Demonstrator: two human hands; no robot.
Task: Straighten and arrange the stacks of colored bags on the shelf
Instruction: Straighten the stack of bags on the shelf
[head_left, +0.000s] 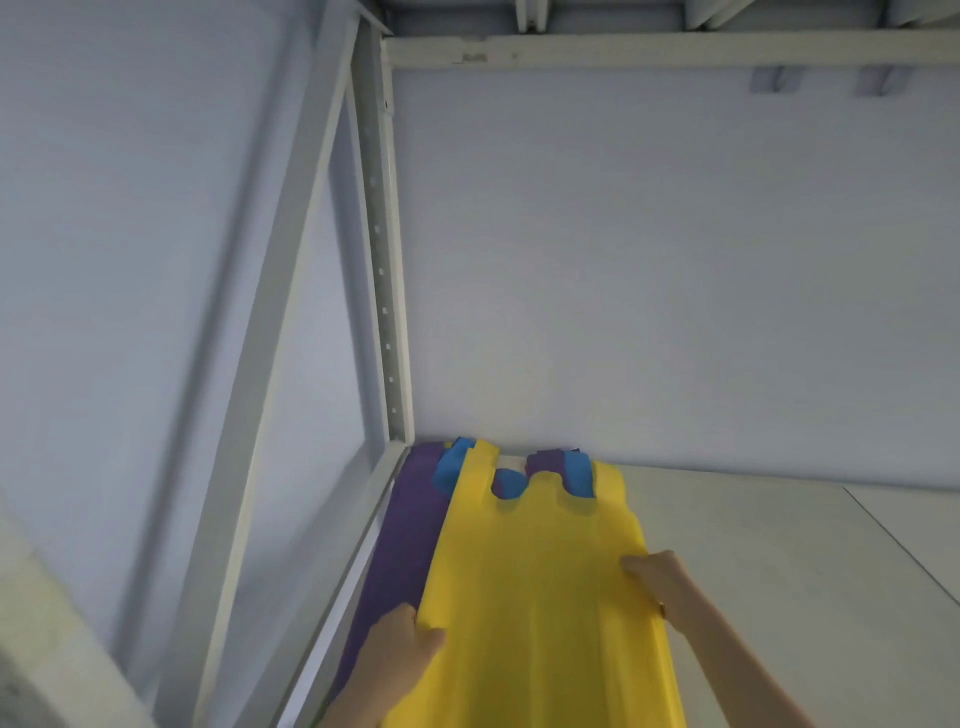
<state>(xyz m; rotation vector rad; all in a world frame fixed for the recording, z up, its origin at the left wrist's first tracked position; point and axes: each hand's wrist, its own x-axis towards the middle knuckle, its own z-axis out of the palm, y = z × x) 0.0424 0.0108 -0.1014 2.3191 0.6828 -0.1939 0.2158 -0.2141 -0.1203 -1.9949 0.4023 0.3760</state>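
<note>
A yellow bag (540, 582) lies on top of a stack at the left end of the white shelf (769, 561), its handles toward the back wall. Blue bags (576, 470) peek out under its handles, and purple bags (410, 525) stick out along its left side. My left hand (400, 649) pinches the yellow bag's left edge, thumb on top. My right hand (654, 577) grips the bag's right edge, fingers tucked under it.
A white metal upright (382, 249) with holes stands at the shelf's back left corner, and a slanted brace (260, 364) runs in front of it. A crossbeam (670, 49) spans overhead. The pale wall closes the back.
</note>
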